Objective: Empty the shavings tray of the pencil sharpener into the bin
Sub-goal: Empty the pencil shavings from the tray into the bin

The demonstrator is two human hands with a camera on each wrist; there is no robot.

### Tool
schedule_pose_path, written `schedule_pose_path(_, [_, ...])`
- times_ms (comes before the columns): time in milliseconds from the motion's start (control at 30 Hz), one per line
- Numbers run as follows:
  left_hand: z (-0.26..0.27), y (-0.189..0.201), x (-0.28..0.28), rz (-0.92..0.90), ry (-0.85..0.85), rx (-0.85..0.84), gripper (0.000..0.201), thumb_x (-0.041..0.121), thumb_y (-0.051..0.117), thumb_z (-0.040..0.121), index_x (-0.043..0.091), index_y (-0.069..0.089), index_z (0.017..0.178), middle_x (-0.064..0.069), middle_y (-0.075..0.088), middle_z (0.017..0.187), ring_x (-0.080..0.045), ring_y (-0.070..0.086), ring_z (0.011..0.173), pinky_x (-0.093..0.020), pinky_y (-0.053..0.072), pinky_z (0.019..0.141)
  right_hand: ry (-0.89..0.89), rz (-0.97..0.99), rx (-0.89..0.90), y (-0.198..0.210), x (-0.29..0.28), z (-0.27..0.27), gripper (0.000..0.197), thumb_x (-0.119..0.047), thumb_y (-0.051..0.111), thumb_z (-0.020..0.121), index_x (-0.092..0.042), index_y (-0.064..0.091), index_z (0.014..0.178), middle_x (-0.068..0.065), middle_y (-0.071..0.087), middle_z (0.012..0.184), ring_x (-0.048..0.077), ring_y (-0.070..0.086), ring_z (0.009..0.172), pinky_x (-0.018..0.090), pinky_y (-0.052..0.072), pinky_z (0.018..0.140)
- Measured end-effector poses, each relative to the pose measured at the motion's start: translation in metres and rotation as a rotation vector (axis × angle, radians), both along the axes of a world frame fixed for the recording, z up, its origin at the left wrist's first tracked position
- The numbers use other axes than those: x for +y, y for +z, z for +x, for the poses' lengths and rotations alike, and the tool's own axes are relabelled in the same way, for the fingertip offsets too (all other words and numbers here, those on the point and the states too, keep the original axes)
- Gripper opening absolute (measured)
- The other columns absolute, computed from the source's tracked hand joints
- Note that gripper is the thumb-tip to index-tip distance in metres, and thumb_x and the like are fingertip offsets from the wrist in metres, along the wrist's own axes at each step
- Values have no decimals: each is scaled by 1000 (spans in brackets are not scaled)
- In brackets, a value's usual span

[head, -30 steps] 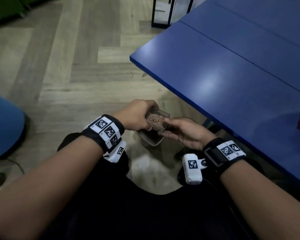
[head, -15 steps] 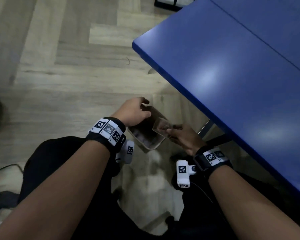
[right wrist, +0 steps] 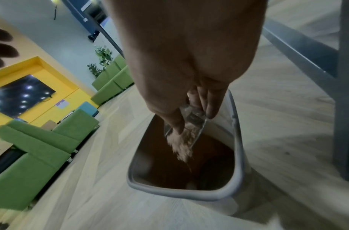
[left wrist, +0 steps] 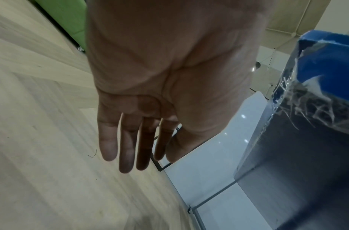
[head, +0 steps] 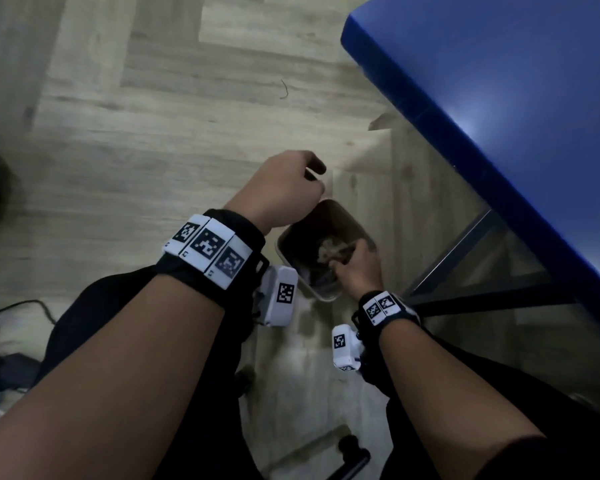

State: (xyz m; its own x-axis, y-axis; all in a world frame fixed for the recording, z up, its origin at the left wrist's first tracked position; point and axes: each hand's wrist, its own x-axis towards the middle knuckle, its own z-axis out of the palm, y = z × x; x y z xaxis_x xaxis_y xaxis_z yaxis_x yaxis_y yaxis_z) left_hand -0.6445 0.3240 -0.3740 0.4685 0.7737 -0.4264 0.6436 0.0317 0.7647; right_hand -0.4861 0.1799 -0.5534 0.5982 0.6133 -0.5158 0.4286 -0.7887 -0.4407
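My right hand (head: 355, 268) (right wrist: 191, 109) pinches a small clear shavings tray (right wrist: 191, 123) (head: 340, 251), tipped downward over the mouth of a pale grey bin (right wrist: 236, 155) (head: 284, 251) on the floor. Light brown shavings (right wrist: 182, 147) pour from the tray into the bin's dark inside. My left hand (head: 284, 188) (left wrist: 138, 132) hovers above and beyond the bin's far-left rim, fingers straight and relaxed, holding nothing.
The blue table (head: 499, 81) juts in from the upper right, its dark metal frame (head: 465, 258) just right of the bin. Wooden floor (head: 153, 116) surrounds the bin. Cables (head: 0, 323) lie at the left. Green sofas (right wrist: 41, 140) stand further off.
My right hand lowered the tray into the bin's mouth and tipped it, so shavings now fall out. My left hand let go of the tray and lifted away, fingers open.
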Motion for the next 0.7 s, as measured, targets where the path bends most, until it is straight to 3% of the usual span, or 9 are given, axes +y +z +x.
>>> schedule_pose_path(233, [-2, 5, 10, 6, 38, -28, 38, 21, 60, 99, 22, 68, 136, 3, 74, 118, -18, 67, 100, -24, 46, 70, -39, -16, -26, -18, 11, -4, 50, -23, 88, 86, -10, 59, 125, 20, 72, 126, 39, 70, 118, 42, 56, 97])
schedule_pose_path(533, [0, 5, 10, 23, 7, -2, 40, 17, 56, 99, 20, 67, 137, 1, 74, 120, -19, 65, 96, -19, 44, 64, -21, 6, -29, -21, 13, 0, 51, -22, 90, 85, -12, 59, 124, 17, 73, 124, 36, 70, 115, 37, 54, 91])
schedule_pose_path(700, [1, 4, 9, 26, 2, 9, 40, 17, 56, 99, 20, 67, 137, 0, 74, 121, -20, 67, 105, -19, 45, 67, 18, 17, -41, -20, 13, 2, 47, -19, 90, 83, -13, 59, 118, 14, 74, 119, 35, 71, 110, 36, 55, 88])
